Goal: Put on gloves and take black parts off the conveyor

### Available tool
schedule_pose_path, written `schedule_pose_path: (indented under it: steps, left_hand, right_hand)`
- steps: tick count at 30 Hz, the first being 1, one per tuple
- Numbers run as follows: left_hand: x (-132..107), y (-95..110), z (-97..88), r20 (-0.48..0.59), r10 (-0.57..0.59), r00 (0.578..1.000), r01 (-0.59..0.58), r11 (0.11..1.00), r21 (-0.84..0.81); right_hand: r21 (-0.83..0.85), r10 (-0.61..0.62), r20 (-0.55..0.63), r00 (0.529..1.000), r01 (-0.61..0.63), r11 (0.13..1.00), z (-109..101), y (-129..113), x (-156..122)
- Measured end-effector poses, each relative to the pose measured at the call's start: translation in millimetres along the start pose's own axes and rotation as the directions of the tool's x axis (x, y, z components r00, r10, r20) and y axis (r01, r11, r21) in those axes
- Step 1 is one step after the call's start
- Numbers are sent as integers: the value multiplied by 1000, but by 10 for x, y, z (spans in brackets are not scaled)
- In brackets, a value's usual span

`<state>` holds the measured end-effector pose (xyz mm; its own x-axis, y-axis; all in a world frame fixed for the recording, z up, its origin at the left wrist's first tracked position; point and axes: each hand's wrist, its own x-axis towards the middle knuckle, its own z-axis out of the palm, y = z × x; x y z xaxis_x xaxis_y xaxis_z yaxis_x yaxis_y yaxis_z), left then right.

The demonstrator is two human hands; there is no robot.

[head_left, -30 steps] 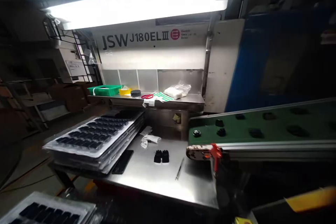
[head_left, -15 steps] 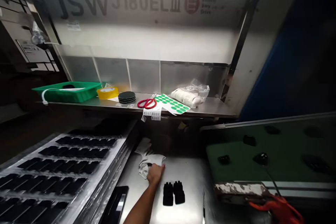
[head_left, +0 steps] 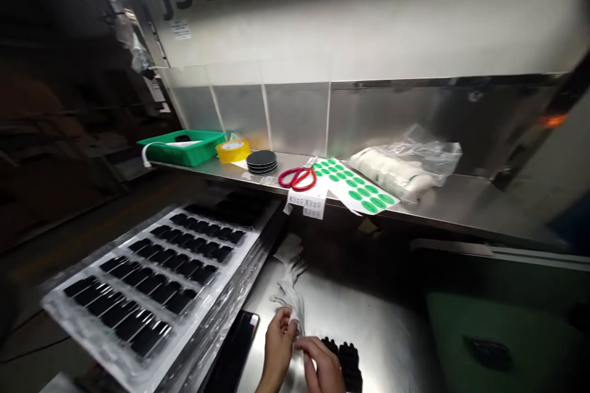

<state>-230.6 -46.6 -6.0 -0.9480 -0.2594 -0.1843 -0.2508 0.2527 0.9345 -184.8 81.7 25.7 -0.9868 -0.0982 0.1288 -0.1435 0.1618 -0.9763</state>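
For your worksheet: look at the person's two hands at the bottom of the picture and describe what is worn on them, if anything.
Both the left hand and the right hand are bare: no gloves, rings or watch show. The wrists and the short stretch of forearm in view carry no sleeve either. The rest of each arm is cut off by the picture's lower edge.

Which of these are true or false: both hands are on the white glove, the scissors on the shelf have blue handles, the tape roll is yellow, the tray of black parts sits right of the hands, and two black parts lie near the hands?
1. Both hands, left hand and right hand, are on the white glove. True.
2. The scissors have blue handles. False: they are red.
3. The tape roll is yellow. True.
4. The tray of black parts sits right of the hands. False: it is to their left.
5. Two black parts lie beside the right hand. True.
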Motion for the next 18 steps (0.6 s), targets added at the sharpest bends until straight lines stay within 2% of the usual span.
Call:
schedule_pose_path:
  steps: [2, 4, 7, 10, 13, 15, 18]
  left_hand:
    - [-97, 29, -84, -28, -16, 999, 14, 997, -72]
    - [-154, 51, -157, -64, -38, 997, 30, 993, -118]
    - [-197, 43, -238, -109, -56, 993, 40, 990, -138]
    - [-190, -17, -286, -114, -58, 992, 44, 992, -116]
    - [-134, -92, -358, -64, -32, 997, 27, 997, -71]
    - [-89, -129, -433, 9, -10, 1000, 10, 1000, -30]
    - [-26, -142, -573, 164, 3, 987, -8, 999, 31]
  right_hand:
    - [11, -21, 47, 999, 20, 1000, 300, 5, 153]
    - [12, -8, 69, 998, 8, 1000, 472, 35, 217]
    - [-2, 33, 96, 995, -33, 999, 584, 139, 248]
    - [-51, 137, 121, 983, -131, 990, 652, 294, 291]
    - [-110, 289, 135, 948, -275, 955, 706, 418, 360]
    - [-110, 368, 129, 921, -355, 928, 711, 432, 417]
    - [9, 432, 119, 894, -437, 900, 694, 332, 533]
